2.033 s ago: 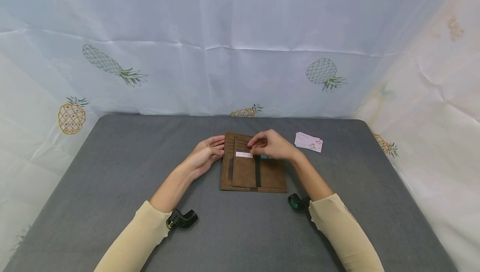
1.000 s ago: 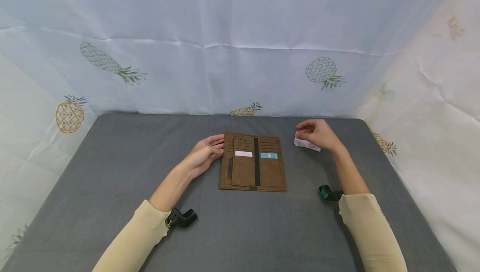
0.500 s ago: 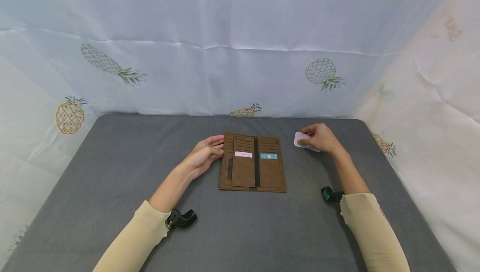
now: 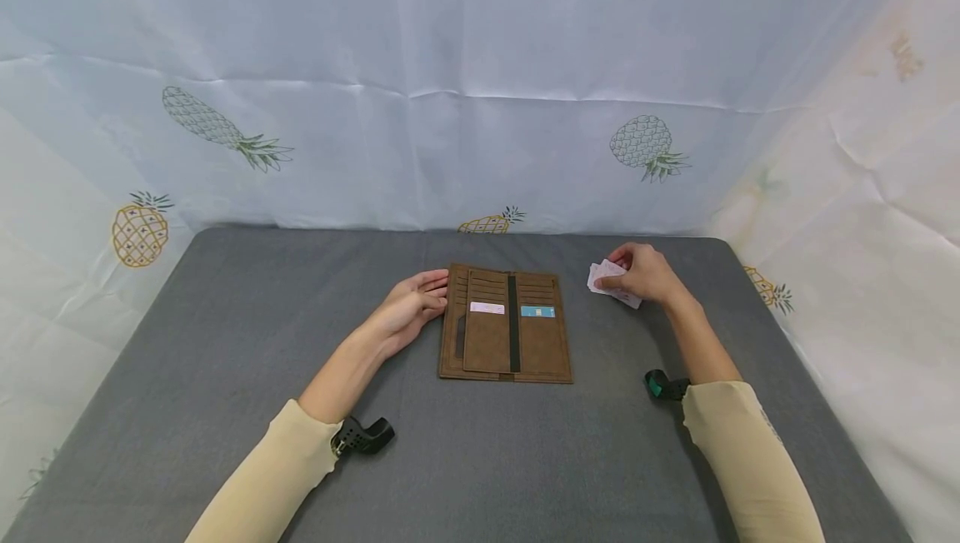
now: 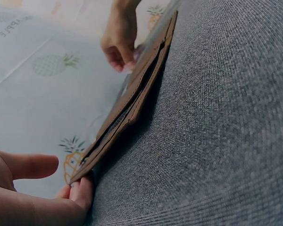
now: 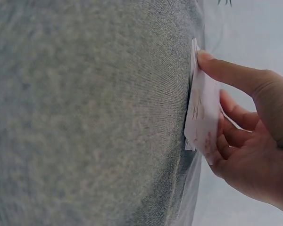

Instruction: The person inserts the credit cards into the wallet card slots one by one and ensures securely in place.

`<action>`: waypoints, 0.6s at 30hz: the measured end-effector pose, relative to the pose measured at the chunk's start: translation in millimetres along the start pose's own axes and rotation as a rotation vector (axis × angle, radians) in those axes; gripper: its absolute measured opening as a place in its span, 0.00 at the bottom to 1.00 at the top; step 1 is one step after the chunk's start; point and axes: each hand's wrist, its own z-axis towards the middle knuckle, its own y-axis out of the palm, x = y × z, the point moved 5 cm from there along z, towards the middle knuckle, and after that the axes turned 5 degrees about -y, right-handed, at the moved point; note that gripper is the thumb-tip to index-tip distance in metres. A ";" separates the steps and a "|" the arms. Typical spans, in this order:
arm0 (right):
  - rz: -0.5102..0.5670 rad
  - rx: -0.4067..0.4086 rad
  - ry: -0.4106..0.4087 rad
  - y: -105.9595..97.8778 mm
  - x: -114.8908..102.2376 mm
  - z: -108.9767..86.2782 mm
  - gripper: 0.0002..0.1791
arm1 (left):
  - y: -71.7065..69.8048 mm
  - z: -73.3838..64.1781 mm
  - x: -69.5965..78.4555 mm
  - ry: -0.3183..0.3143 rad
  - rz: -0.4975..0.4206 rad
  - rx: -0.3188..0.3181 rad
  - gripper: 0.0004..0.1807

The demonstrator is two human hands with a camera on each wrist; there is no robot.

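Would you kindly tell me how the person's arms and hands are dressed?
The left sleeve and right sleeve are pale beige. The left hand and right hand are gloveless. The left wrist device is black and perforated; the right wrist device is black with a green patch.

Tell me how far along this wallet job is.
Done, apparently: a pink card and a blue card are tucked into the open wallet, which the left fingers touch. In hand: the right fingers pinch another card at the stack. Left, probably: slotting it and perhaps the stack, both outside the wallet.
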 end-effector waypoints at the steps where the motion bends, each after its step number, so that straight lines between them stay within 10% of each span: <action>1: 0.005 0.010 -0.004 -0.3 0.4 -0.2 0.30 | -0.1 -0.1 -0.2 0.000 0.000 0.000 0.40; 18: 0.160 0.126 -0.120 -4.6 -8.1 0.0 0.16 | 0.0 0.2 -0.8 0.000 0.002 0.006 0.40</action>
